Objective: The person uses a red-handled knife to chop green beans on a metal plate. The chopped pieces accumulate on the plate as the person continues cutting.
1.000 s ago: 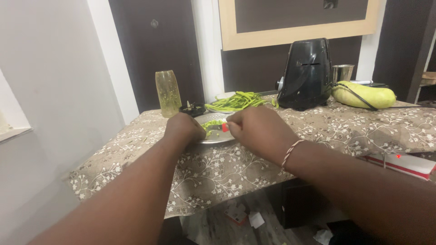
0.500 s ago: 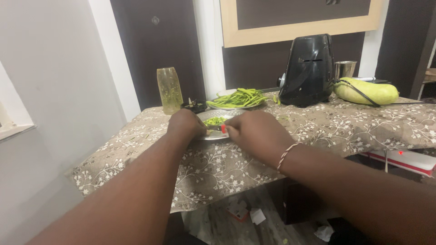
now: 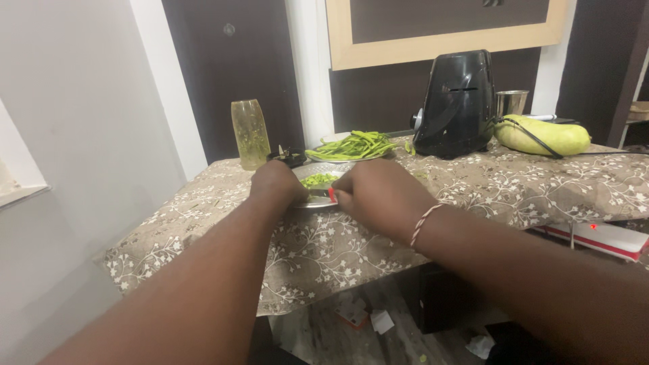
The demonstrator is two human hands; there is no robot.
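A yellowish jar [image 3: 249, 133] stands far left on the cloth-covered surface [image 3: 473, 196]. The left hand [image 3: 276, 184] curls its fingers down on something hidden, at the steel plate [image 3: 318, 202]. Just right, the right hand [image 3: 378, 194] grips a red-handled knife [image 3: 330, 193], blade pointing left toward chopped green beans [image 3: 318, 180] between both hands.

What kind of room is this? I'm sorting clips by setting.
Probably a home kitchen or dining corner: long green beans on a cloth-covered table, a black mixer base, and a pale gourd.
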